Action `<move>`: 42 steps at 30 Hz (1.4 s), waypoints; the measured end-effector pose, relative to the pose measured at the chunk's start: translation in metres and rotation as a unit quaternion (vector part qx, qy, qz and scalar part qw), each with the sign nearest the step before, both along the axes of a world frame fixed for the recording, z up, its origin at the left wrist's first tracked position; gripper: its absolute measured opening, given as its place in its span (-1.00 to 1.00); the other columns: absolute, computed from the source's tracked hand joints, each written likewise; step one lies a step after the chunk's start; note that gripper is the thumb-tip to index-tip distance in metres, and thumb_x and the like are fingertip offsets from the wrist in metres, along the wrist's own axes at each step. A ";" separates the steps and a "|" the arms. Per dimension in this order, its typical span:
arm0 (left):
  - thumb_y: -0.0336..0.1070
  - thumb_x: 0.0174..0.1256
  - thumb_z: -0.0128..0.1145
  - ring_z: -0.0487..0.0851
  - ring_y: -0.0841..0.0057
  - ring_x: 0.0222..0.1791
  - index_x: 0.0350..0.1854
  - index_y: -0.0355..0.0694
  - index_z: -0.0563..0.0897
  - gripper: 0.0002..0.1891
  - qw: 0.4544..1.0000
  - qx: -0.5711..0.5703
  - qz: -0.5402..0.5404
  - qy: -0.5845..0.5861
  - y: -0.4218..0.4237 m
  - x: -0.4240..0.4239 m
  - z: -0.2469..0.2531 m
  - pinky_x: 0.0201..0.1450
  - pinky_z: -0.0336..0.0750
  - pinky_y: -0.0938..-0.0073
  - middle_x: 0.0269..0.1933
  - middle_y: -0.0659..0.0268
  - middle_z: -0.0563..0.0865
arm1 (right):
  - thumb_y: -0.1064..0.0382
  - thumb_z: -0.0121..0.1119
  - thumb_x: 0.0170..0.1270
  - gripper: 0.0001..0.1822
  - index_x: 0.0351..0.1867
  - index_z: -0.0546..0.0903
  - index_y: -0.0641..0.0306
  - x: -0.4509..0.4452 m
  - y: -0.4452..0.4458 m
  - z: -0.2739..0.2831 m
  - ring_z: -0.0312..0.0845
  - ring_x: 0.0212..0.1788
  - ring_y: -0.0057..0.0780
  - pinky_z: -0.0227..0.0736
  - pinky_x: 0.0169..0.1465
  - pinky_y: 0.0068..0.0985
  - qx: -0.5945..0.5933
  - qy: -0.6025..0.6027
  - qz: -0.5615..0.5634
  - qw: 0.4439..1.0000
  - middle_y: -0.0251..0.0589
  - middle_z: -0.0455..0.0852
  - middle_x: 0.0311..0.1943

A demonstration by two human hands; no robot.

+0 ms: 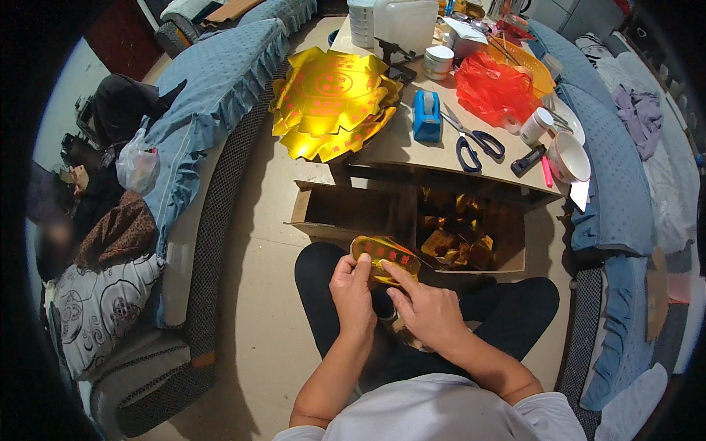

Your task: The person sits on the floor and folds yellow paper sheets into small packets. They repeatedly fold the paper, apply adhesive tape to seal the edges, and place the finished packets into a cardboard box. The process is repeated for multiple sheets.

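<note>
Over my lap, a folded piece of gold foil paper with red printing point(394, 254) is held at its left side by my left hand point(353, 295), thumb on top. My right hand point(427, 308) touches the piece's lower right part, index finger laid on it; whether it also grips is unclear. Beyond my knees, a cardboard box point(510, 262) holds several folded gold foil pieces point(455, 242). Left of it is another cardboard box point(300, 206), its inside dark. A stack of flat gold foil sheets with scalloped edges point(331, 91) lies on the table's left corner.
On the table point(386, 154) are a blue tape dispenser point(427, 116), scissors point(474, 138), a red plastic bag point(493, 88), a black box cutter point(528, 160), a pink pen point(546, 172) and a bowl point(568, 157). A person point(105, 193) lies on the sofa point(215, 77) at left.
</note>
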State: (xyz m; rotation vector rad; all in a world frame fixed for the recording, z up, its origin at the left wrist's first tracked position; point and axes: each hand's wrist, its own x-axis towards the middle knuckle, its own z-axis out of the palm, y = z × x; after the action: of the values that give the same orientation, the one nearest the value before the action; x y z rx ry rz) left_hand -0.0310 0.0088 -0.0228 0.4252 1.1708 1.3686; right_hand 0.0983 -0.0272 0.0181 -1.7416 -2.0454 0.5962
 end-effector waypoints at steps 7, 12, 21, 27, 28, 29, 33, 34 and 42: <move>-0.37 0.52 0.12 0.61 0.75 -0.31 -0.23 -0.29 0.59 -0.88 0.999 0.036 -0.004 0.032 -0.003 0.000 0.001 -0.19 0.51 0.69 -0.28 0.36 0.70 | 0.17 0.28 0.30 -0.44 0.37 0.53 -0.11 0.012 0.009 0.005 0.60 -0.58 -0.33 0.53 -0.49 -0.37 0.130 -0.150 0.041 0.979 -0.26 0.56 -0.59; -0.36 0.52 0.12 0.59 0.77 -0.30 -0.21 -0.31 0.61 -0.88 0.998 0.022 -0.013 0.057 -0.008 -0.010 0.002 -0.20 0.48 0.72 -0.27 0.37 0.70 | 0.24 0.34 0.22 -0.39 0.36 0.54 0.05 0.045 0.032 0.030 0.53 -0.49 -0.42 0.49 -0.45 -0.43 0.189 -0.186 0.049 0.963 -0.29 0.50 -0.51; -0.35 0.51 0.16 0.60 0.78 -0.27 -0.13 -0.34 0.64 -0.86 0.989 0.088 -0.070 0.101 -0.019 0.006 0.019 -0.19 0.50 0.70 -0.27 0.40 0.70 | 0.09 0.39 0.21 -0.44 0.24 0.59 0.17 0.024 0.038 0.007 0.58 0.08 -0.13 0.49 0.14 -0.26 0.016 0.136 0.028 0.990 -0.13 0.67 0.00; -0.28 0.50 0.18 0.64 0.73 -0.27 -0.18 -0.26 0.63 -0.85 0.996 0.026 -0.074 0.040 -0.014 -0.005 0.011 -0.13 0.55 0.65 -0.24 0.39 0.72 | 0.22 0.18 0.43 -0.70 0.13 0.62 0.21 0.034 0.037 -0.008 0.66 0.04 -0.28 0.51 0.14 -0.45 -0.048 0.332 -0.058 0.940 -0.15 0.71 -0.02; -0.26 0.50 0.17 0.65 0.72 -0.27 -0.19 -0.25 0.62 -0.85 0.998 0.009 -0.060 0.034 -0.012 -0.004 0.014 -0.12 0.56 0.63 -0.23 0.39 0.72 | 0.23 0.17 0.44 -0.70 0.14 0.61 0.22 0.037 0.035 -0.011 0.68 -0.01 -0.30 0.51 0.11 -0.46 -0.005 0.344 -0.085 0.935 -0.16 0.72 -0.04; -0.25 0.51 0.17 0.66 0.70 -0.27 -0.19 -0.23 0.61 -0.84 0.999 -0.007 -0.047 0.027 -0.011 -0.004 0.015 -0.10 0.57 0.61 -0.22 0.38 0.73 | 0.25 0.16 0.45 -0.70 0.15 0.60 0.24 0.041 0.032 -0.014 0.69 -0.05 -0.31 0.52 0.09 -0.46 0.038 0.354 -0.112 0.928 -0.18 0.72 -0.07; -0.22 0.52 0.15 0.67 0.68 -0.26 -0.17 -0.19 0.57 -0.85 0.999 -0.029 -0.024 0.000 -0.009 -0.005 0.010 -0.10 0.58 0.61 -0.18 0.35 0.73 | 0.20 0.13 0.50 -0.80 -0.01 0.55 0.25 0.065 0.005 -0.027 0.59 -0.12 -0.51 0.48 -0.01 -0.52 -0.051 0.376 -0.190 0.906 -0.24 0.61 -0.16; -0.22 0.53 0.14 0.68 0.65 -0.18 -0.14 -0.18 0.57 -0.85 1.000 -0.015 -0.023 0.005 -0.010 -0.004 0.009 -0.03 0.58 0.57 -0.15 0.33 0.73 | 0.11 0.14 0.51 -0.76 -0.03 0.53 0.22 0.069 -0.002 -0.033 0.55 -0.09 -0.56 0.46 -0.01 -0.54 -0.099 0.396 -0.170 0.897 -0.25 0.57 -0.12; -0.47 0.48 0.13 0.64 0.34 0.23 -0.07 -0.29 0.62 -0.92 0.972 0.179 -0.057 0.138 -0.035 0.008 0.002 0.32 0.48 0.37 0.20 0.06 0.68 | -0.08 0.09 0.53 -0.54 0.26 0.49 0.15 0.060 -0.014 -0.040 0.58 0.19 -0.33 0.44 0.34 -0.20 -0.312 0.771 -0.204 0.517 -0.19 0.62 0.15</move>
State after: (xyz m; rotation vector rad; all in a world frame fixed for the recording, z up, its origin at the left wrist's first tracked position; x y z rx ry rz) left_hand -0.0228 -0.0262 -0.0209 0.9521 1.0998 1.4545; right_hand 0.1586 -0.0408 -0.0217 -0.8804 -0.0835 1.8693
